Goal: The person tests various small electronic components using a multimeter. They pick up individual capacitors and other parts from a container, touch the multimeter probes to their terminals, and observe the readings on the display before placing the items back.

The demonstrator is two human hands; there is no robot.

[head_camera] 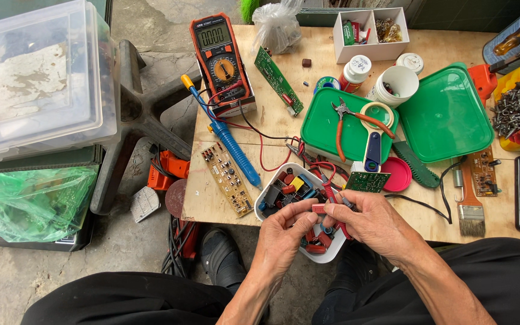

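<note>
Both my hands meet over the white tub (270, 191) at the worktop's (272, 123) near edge. My left hand (285, 232) and right hand (373, 221) pinch a small red component (318, 208) between thumb and fingertips, one at each end. It is a flat, boxy, dull red piece, held level just above the tub, which is filled with more red, black and yellow parts. My right hand also grips a red probe (334, 201), its lead running back toward the orange multimeter (221, 62).
</note>
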